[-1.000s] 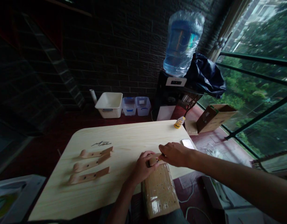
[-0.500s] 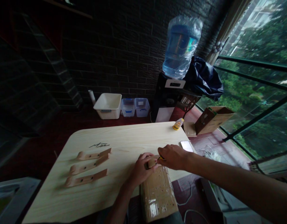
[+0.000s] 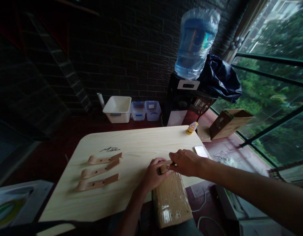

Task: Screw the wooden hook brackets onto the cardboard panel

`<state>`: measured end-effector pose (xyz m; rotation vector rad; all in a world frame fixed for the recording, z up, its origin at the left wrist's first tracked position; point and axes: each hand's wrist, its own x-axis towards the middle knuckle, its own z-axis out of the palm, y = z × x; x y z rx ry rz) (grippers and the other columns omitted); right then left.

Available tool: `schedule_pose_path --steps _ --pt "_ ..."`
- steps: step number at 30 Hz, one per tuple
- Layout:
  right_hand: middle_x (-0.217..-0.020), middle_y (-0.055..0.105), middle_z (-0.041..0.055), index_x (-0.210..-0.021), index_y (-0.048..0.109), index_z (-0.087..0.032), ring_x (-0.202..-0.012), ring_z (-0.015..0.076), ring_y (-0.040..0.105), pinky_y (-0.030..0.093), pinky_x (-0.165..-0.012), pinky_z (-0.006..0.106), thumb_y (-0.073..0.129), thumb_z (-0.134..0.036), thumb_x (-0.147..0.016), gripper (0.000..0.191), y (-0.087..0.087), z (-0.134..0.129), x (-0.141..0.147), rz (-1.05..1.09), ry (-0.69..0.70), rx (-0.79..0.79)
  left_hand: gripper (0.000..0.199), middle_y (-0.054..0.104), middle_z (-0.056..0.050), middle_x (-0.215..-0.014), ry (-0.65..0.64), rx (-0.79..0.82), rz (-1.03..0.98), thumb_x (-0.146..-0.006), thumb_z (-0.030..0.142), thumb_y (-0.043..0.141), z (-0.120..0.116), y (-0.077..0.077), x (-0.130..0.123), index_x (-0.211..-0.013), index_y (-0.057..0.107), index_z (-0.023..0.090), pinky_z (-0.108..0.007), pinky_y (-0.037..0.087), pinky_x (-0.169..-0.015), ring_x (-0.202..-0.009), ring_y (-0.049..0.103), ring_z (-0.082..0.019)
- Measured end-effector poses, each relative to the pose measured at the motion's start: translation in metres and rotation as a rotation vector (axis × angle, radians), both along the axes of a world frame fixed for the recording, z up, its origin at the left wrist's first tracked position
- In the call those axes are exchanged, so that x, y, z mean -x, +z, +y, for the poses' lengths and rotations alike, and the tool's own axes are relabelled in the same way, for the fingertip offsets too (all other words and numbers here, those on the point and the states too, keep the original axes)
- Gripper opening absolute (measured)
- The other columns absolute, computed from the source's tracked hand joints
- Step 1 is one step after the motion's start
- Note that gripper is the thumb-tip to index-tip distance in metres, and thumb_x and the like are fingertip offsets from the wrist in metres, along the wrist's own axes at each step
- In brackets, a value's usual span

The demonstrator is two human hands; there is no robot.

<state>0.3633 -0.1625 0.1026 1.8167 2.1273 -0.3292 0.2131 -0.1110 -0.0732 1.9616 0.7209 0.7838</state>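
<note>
My left hand point(image 3: 154, 174) is closed around a tan strap point(image 3: 164, 168), its curled end showing between thumb and fingers. It presses the strap on the far end of a taped cardboard box point(image 3: 172, 200), which spans my lap and the table edge. Just right of it, my right hand point(image 3: 185, 161) is wrapped in a fist round a small tool, mostly hidden by the fingers, at the strap. Three similar tan straps with dark holes lie to the left: a far one point(image 3: 104, 159), a middle one point(image 3: 100, 169) and a near one point(image 3: 98, 183).
On the wooden table point(image 3: 134, 141) are several thin dark pieces point(image 3: 110, 149), a phone point(image 3: 200, 151) and a small yellow-based bottle point(image 3: 192, 128). Beyond stand plastic bins point(image 3: 118, 109), a water dispenser point(image 3: 177, 101) and an open carton point(image 3: 228, 124).
The camera view has shifted, so the table and room appear further right and slightly higher. Both hands stay at the strap; the tool's yellow handle shows less now.
</note>
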Motion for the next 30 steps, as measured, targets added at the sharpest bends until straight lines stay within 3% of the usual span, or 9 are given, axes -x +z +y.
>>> schedule_pose_path --steps 4,11,16,18,25,30 --pt "-0.109 0.073 0.0140 -0.121 0.059 -0.015 -0.099 0.0281 0.072 0.053 -0.079 0.034 0.059 -0.023 -0.093 0.029 -0.004 -0.002 -0.006 0.025 0.208 -0.005 0.025 0.066 -0.005 -0.121 0.000 -0.001 -0.009 -0.079 0.027 0.078 0.002 -0.006 0.000 -0.103 0.076 0.027 -0.040 0.048 -0.104 -0.116 0.059 -0.024" --pt "-0.101 0.074 0.0194 -0.111 0.063 -0.009 -0.095 0.0310 0.072 0.054 -0.074 0.036 0.047 -0.042 -0.100 0.038 -0.012 -0.005 -0.010 -0.028 0.024 -0.005 0.026 0.065 -0.005 -0.123 -0.016 0.020 -0.009 -0.079 0.026 0.077 0.002 -0.006 -0.002 -0.105 0.076 0.028 -0.040 0.049 -0.103 -0.117 0.060 -0.024" --pt "-0.107 0.074 0.0125 -0.124 0.055 -0.017 -0.095 0.0254 0.072 0.053 -0.076 0.032 0.056 -0.022 -0.094 0.030 -0.006 -0.007 -0.015 0.021 0.228 -0.031 0.025 0.066 -0.004 -0.121 -0.003 -0.004 -0.021 -0.079 0.030 0.077 0.002 -0.008 -0.002 -0.104 0.076 0.028 -0.039 0.050 -0.103 -0.115 0.061 -0.023" --pt "-0.105 0.074 0.0131 -0.124 0.056 -0.016 -0.095 0.0258 0.073 0.052 -0.076 0.032 0.053 -0.017 -0.095 0.030 -0.006 -0.007 -0.013 -0.026 0.238 -0.018 0.024 0.066 -0.004 -0.121 0.003 -0.014 -0.023 -0.079 0.029 0.077 0.002 -0.008 -0.002 -0.104 0.076 0.028 -0.039 0.050 -0.103 -0.115 0.061 -0.023" --pt "-0.103 0.073 0.0192 -0.118 0.060 -0.013 -0.095 0.0300 0.072 0.052 -0.074 0.035 0.048 -0.038 -0.100 0.033 -0.005 -0.008 -0.003 -0.024 -0.003 -0.004 0.022 0.066 -0.005 -0.121 -0.005 -0.017 -0.009 -0.079 0.026 0.077 0.001 -0.004 -0.003 -0.101 0.076 0.027 -0.040 0.050 -0.103 -0.115 0.061 -0.024" --pt "-0.108 0.073 0.0147 -0.123 0.057 -0.015 -0.098 0.0265 0.071 0.052 -0.077 0.033 0.059 -0.023 -0.093 0.031 -0.002 -0.002 -0.005 0.000 0.181 -0.029 0.024 0.066 -0.004 -0.120 0.002 -0.030 -0.007 -0.079 0.025 0.076 0.001 -0.006 -0.002 -0.102 0.075 0.028 -0.037 0.051 -0.102 -0.115 0.061 -0.023"
